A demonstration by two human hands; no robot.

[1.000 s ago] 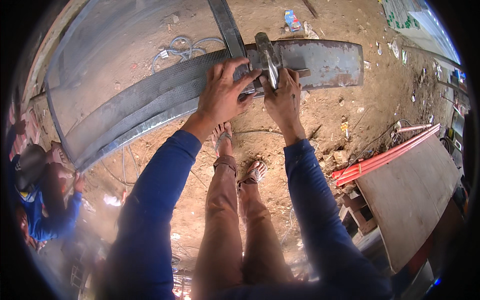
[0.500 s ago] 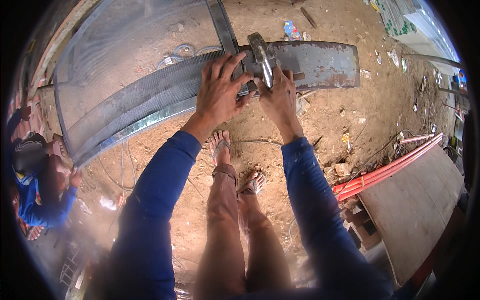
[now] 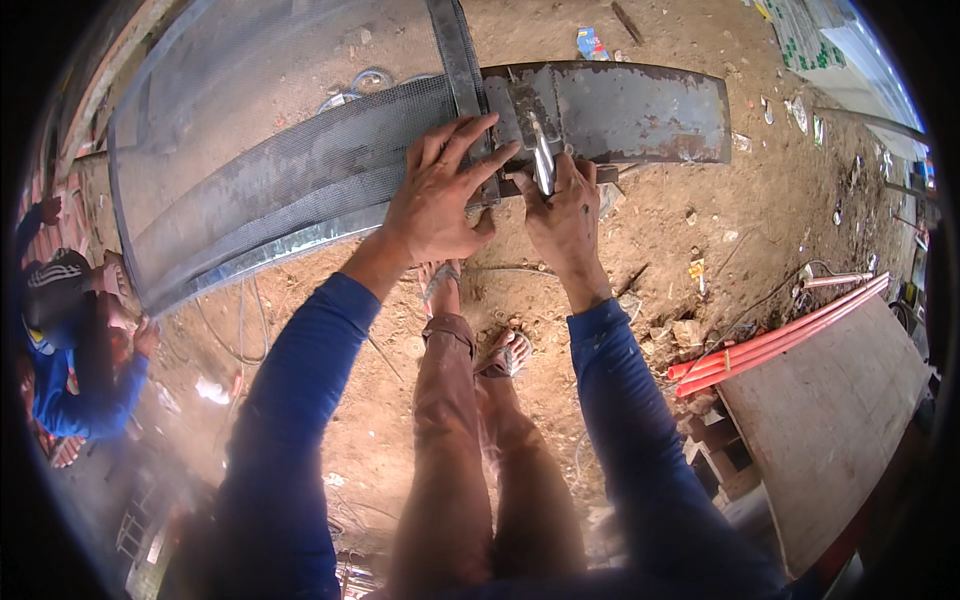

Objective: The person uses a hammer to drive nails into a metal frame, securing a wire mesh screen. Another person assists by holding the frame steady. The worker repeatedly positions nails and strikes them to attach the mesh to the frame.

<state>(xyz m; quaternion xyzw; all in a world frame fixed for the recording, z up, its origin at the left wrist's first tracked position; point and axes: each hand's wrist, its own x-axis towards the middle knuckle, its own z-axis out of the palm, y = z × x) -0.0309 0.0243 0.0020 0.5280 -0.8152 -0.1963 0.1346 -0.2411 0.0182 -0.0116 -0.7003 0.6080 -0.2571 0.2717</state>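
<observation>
My right hand (image 3: 565, 215) grips a hammer (image 3: 543, 160) by its shiny metal shaft. The dark, worn head lies over a long grey metal beam (image 3: 640, 110) with flaking paint. Fingers spread, my left hand (image 3: 440, 195) rests on the near corner of a framed wire mesh panel (image 3: 290, 160), beside its dark flat metal strip (image 3: 460, 55). The panel lies across the left part of the beam, which shows through the mesh. My left fingertips point toward the hammer without touching it. What lies under my left palm is hidden.
A person in blue sleeves (image 3: 85, 400) crouches at the far left, one hand at the panel's corner. Orange-red pipes (image 3: 740, 362) lie at the right beside a wooden board (image 3: 830, 410). Cables (image 3: 250, 330) and litter lie on the dirt floor around my sandalled feet.
The hammer head has tipped down flatter onto the beam, and my right hand has shifted slightly nearer to me. My left hand has slid a little nearer along the panel's corner.
</observation>
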